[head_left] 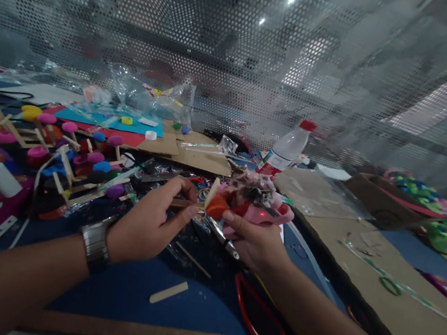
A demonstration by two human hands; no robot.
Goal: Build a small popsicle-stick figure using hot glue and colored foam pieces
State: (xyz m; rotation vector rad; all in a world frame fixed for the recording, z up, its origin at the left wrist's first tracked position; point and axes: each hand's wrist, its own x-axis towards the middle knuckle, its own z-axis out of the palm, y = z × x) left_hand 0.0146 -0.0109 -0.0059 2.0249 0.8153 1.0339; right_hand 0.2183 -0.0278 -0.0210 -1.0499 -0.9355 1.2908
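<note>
okay, right at the near side of the blue work surface (115, 300), a loose flat stick (169, 292) lies by itself, joined to nothing, and a thin rod (193, 259) rests just beyond it. over on the right, a red loop (257, 318) sits partly under the forearm.

now up to the hands! the left hand (147, 226), a metal watch (95, 241) at its wrist, has thumb and fingers pinched together on a wooden piece (211, 194), one pale strip of it standing up steeply. the right hand (256, 245) is wrapped around a pink tool (256, 214), apparently a glue gun, its orange front end right by that wood, touching or nearly so; fuzzy grey clumps (260, 187) cover its top.

so how far along? off to the left, a heap of stick builds (68, 166) with bright rounded tops looks largely put together. the one between the hands seems only part-built; whether its joint is fixed, i cannot tell.

farther back come a blue sheet (108, 118), a red-capped bottle (287, 150) leaning over, and behind everything, a perforated screen (209, 36).
</note>
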